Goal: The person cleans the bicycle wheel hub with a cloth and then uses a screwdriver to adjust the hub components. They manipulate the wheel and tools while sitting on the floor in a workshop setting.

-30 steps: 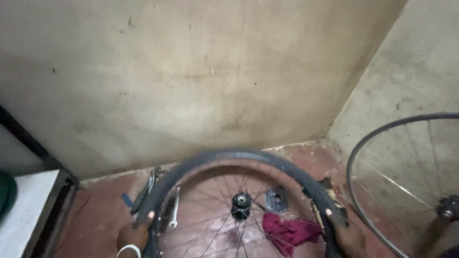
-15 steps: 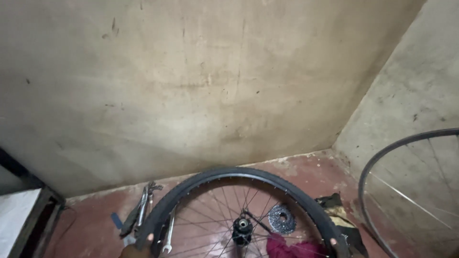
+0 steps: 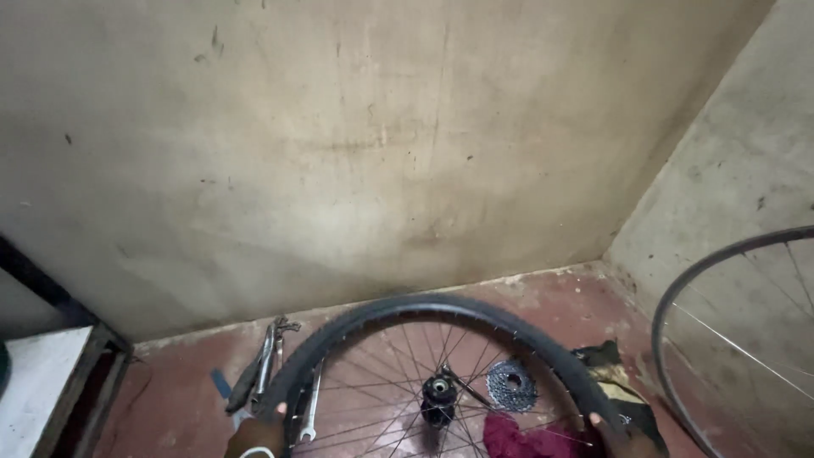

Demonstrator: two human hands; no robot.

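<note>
Both hands grip a spoked bicycle wheel [image 3: 441, 339] by its black tyre, left hand [image 3: 254, 437] and right hand [image 3: 615, 434] on opposite sides. The view has tilted upward over the last second (hands now barely visible at the bottom edge), while the wheel stays upright above the red floor [image 3: 182, 399].

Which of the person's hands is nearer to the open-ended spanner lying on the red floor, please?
Left. The left hand grips the tyre right beside the spanner; the right hand holds the tyre's opposite side, across the hub from it.
</note>
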